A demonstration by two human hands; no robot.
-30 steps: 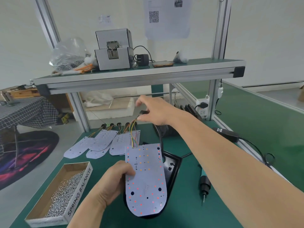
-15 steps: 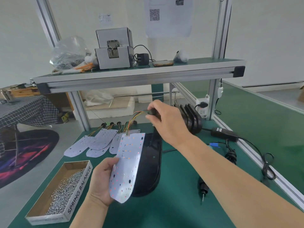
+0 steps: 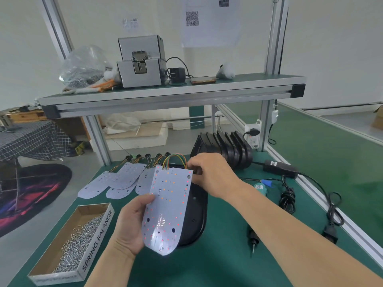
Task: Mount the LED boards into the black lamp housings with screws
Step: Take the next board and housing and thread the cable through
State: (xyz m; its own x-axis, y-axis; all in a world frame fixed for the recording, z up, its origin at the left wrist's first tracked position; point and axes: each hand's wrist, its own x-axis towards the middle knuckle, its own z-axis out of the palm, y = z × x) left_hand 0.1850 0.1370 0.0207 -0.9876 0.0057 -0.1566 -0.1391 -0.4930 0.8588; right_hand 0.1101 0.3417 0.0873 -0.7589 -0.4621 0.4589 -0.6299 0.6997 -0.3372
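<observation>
My left hand (image 3: 130,222) grips the left edge of a white LED board (image 3: 167,208) marked 12V, holding it tilted over a black lamp housing (image 3: 195,214) that lies on the green bench. Coloured wires (image 3: 174,160) arc from the board's top edge toward my right hand (image 3: 209,172), which pinches a small black piece at the wire ends by the housing's far end. Several more LED boards (image 3: 122,180) with wires lie flat to the left. A row of black housings (image 3: 223,150) stands on edge behind my right hand.
A cardboard box of screws (image 3: 78,243) sits at the front left. An electric screwdriver (image 3: 253,238) lies right of the housing, with a power adapter (image 3: 280,168) and coiled cables (image 3: 288,198) further right. A shelf (image 3: 165,94) overhangs the bench.
The housing has gone from tilted up to lying flat on the bench. The board in my left hand has swung to face me. My right hand has dropped to the housing's far end.
</observation>
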